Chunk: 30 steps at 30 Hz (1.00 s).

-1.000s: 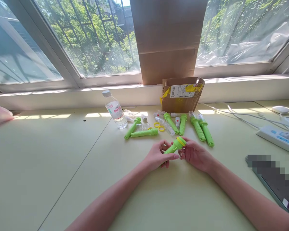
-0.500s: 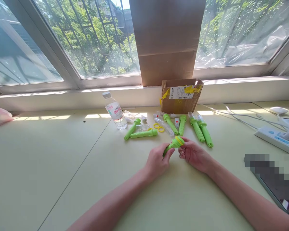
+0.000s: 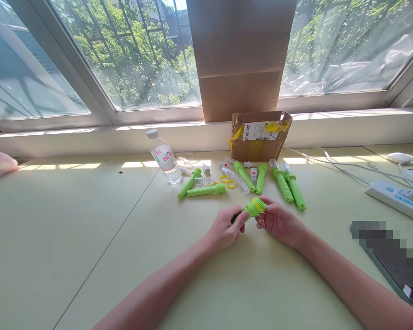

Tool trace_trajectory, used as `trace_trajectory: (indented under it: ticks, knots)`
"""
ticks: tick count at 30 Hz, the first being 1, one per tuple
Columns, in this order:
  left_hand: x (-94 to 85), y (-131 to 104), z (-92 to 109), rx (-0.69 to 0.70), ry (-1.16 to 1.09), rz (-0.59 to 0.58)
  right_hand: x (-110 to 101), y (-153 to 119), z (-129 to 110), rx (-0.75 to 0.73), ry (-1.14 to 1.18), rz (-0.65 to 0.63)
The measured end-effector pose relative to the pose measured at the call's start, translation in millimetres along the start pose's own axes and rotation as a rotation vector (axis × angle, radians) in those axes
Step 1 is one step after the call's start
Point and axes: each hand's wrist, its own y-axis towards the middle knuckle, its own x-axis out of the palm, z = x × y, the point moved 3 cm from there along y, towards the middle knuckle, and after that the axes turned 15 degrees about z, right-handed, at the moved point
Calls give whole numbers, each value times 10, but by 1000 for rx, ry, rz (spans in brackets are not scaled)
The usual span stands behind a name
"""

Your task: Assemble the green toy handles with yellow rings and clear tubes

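Note:
My left hand [image 3: 227, 228] is wrapped round the grip of a green plastic handle [image 3: 250, 211], tilted up to the right above the table. A yellow ring [image 3: 260, 204] sits around its wide threaded end. My right hand [image 3: 280, 221] is closed at that end, thumb and fingers pinching the ring's edge; the fingertips behind it are partly hidden. Beyond my hands lie two loose yellow rings [image 3: 230, 184], a clear tube [image 3: 240, 183] and other green handles [image 3: 206, 190]. Farther right, two green handles [image 3: 295, 190] have clear tops fitted on them.
A water bottle [image 3: 164, 158] stands behind the parts, left of an open cardboard box [image 3: 256, 149]. White cables run to a power strip [image 3: 395, 199] at the right. A dark phone-like slab [image 3: 375, 256], partly blurred out, lies by my right forearm. A pink bag [image 3: 0, 164] is far left.
The handle's threaded end has shifted slightly right and down, turning a little more towards me. Both hands keep their hold, and the parts on the table lie as before.

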Motion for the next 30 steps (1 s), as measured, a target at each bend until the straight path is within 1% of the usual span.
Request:
trace_trajectory:
  ticks: [7, 15, 19, 21, 27, 28, 30]
  knots:
    - [8, -2, 0, -132, -142, -102, -3, -5, -8, 9, -9, -30]
    - [-3, -3, 34, -231, -239, -200, 4, -13, -11, 21, -27, -48]
    - [9, 0, 23, -262, -267, -222, 18, -11, -17, 29, -33, -54]
    - [17, 0, 26, -259, -256, -205, 32, -7, -21, 31, -32, -49]
    - [41, -8, 31, -252, -179, -84, 84, -15, -39, 35, -14, -31]
    - [45, -6, 27, -238, -171, -64, 84, -16, -41, 34, -14, -23]
    - [45, 1, 27, -161, -133, -7, 69, -12, -42, 30, -6, 7]
